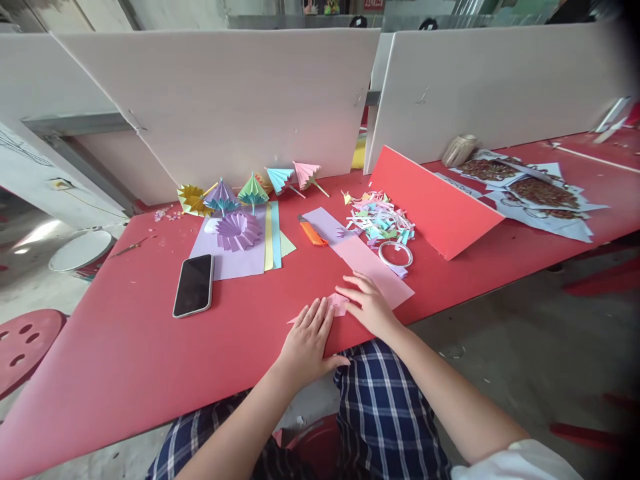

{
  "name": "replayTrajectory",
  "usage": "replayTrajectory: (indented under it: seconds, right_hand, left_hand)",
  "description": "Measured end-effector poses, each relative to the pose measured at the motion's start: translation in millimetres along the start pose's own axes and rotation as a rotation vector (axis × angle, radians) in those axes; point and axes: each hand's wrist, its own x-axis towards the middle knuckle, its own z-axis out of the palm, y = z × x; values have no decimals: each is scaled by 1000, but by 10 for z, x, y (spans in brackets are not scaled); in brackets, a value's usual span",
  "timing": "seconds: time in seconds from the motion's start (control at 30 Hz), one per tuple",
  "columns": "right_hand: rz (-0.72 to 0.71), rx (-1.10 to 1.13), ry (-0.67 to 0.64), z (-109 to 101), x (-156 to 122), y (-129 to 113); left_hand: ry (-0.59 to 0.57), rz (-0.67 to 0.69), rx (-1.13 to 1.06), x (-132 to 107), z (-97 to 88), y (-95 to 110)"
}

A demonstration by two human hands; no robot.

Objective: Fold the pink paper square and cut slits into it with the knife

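Observation:
My left hand (307, 337) lies flat with fingers stretched out on a small folded pink paper (339, 303) at the near edge of the red table (125, 347). My right hand (367, 303) rests flat on the same paper's right side, fingers extended. Just beyond it lies a pink sheet (377, 270) overlapping a lilac sheet (325, 223). An orange utility knife (313, 233) lies next to the lilac sheet. A tape roll (395, 254) sits to the right.
A black phone (194, 285) lies to the left. Behind it are coloured sheets with a purple pleated rosette (239, 231) and several paper umbrellas (253, 190). Paper scraps (383, 220), a slanted red board (435, 203) and white partitions (240, 107) stand beyond. A red stool (25, 343) is at left.

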Motion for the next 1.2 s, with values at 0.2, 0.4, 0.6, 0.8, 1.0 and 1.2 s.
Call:
replayTrajectory:
  seconds: [0.2,0.4,0.6,0.8,1.0,1.2]
  right_hand:
    - [102,-22,24,-13,865,118]
    - [153,-149,-249,456,1816,25]
    - [262,-219,-336,658,2033,36]
    - [314,-99,-241,222,1693,32]
    - [248,208,-294,-232,703,-203]
    - [57,157,-405,-246,69,-382]
  left_hand:
    - [9,-105,64,-72,-32,84]
    - [26,-320,93,-240,-124,114]
    - [-65,-321,76,-291,-229,92]
    - [-57,-310,87,-315,-288,85]
    - [11,-297,60,-310,-298,19]
    - [0,-260,-6,-375,-190,35]
